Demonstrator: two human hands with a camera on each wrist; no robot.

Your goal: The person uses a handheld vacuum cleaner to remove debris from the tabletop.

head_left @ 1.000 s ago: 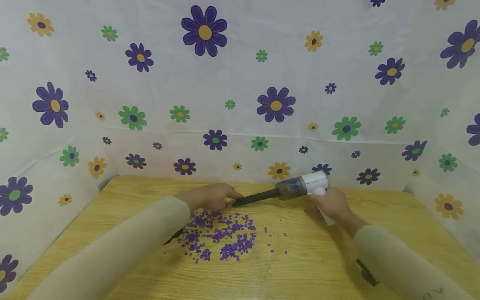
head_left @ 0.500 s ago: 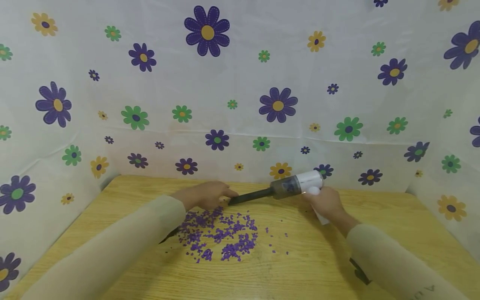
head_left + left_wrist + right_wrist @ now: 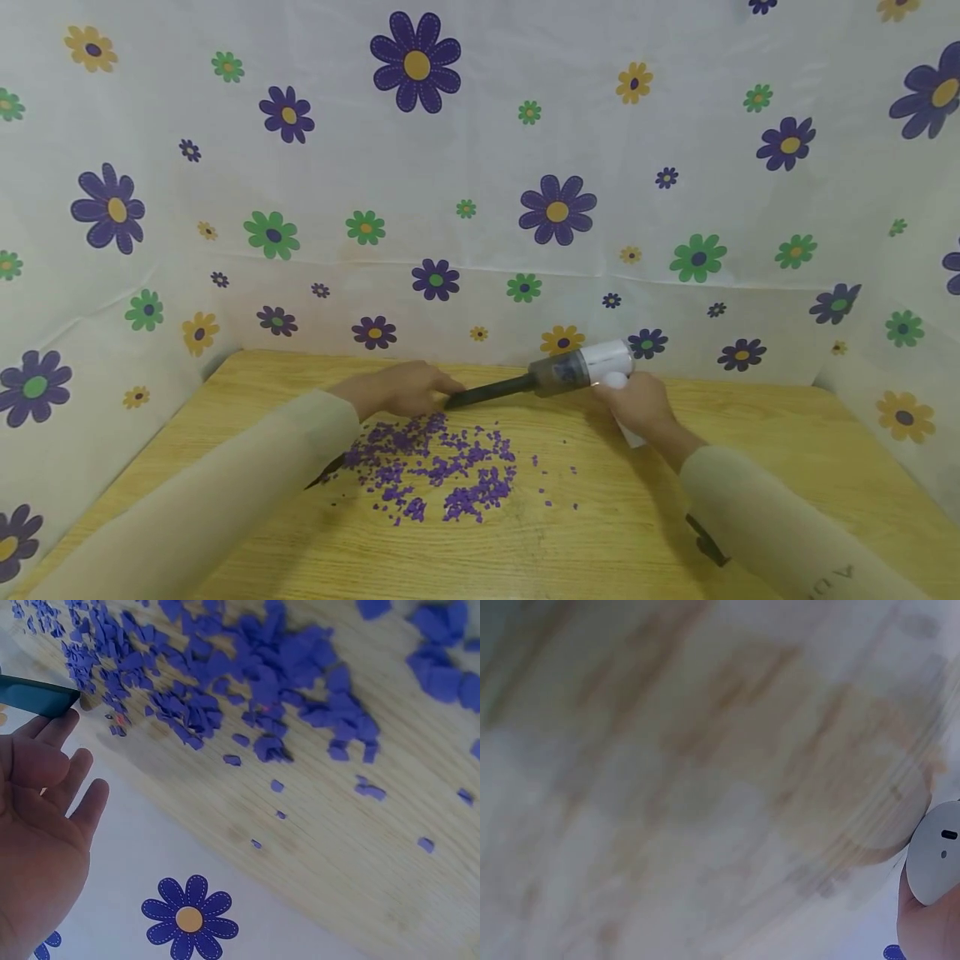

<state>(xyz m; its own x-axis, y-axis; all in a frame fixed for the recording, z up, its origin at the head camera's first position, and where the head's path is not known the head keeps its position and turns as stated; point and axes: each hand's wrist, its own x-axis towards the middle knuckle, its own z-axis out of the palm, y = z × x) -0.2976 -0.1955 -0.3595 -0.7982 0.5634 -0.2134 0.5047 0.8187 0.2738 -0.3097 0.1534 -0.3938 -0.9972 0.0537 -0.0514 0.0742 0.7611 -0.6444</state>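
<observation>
My right hand (image 3: 641,408) grips the handle of a white handheld vacuum cleaner (image 3: 607,362) with a smoky clear dust cup and a long black nozzle. The nozzle (image 3: 37,696) slants down to the left, its tip close to the tabletop. My left hand (image 3: 401,388) is at that tip, fingers loosely extended and touching or nearly touching it. Small purple scraps (image 3: 480,492) lie scattered just in front of the left hand. In the right wrist view only the white handle end (image 3: 936,851) and part of the hand show; a blurred surface fills the rest.
The scraps rest on a wood-grain table (image 3: 570,550), with a few strays to the right of the main patch. A white flower-printed cloth (image 3: 480,150) stands along the back and both sides of the table.
Both hands and the vacuum cleaner have shifted to the left together, the nozzle tip staying beside the left hand. The main patch of scraps looks much the same.
</observation>
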